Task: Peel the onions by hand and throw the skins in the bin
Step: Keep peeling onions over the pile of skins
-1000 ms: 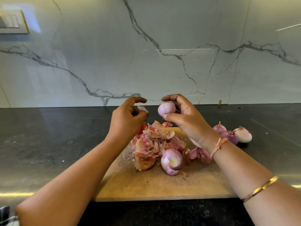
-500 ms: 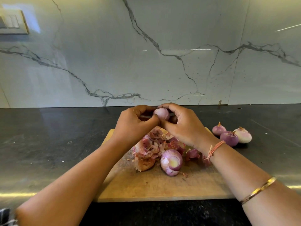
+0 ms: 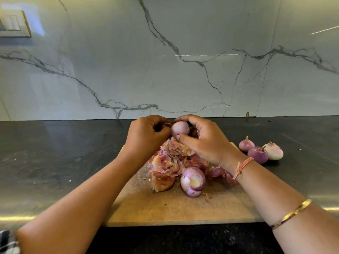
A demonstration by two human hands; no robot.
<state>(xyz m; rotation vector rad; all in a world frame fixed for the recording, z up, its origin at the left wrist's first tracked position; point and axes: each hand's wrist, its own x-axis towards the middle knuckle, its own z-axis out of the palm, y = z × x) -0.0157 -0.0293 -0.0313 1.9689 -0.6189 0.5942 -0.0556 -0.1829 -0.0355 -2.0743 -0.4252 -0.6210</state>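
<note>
That little onion [image 3: 180,128] is up in the air over the skin pile [image 3: 170,162], cupped in the right hand [image 3: 203,142], thumb under, fingers curled over the top. The left hand [image 3: 145,136] is curled against its left side; can't tell if it's actually pinched a flake. It looks nearly bare, so probably light, firm and a bit slick. I'd hold the middle and pick any papery leftovers at a loose edge. A half-peeled onion [image 3: 192,181] sits on the cutting board [image 3: 165,211].

You are looking at nothing readable: no text, label, brand, number or sign is showing on the wall [image 3: 183,70], the surface [image 3: 55,153] or the cutting board [image 3: 165,208].
</note>
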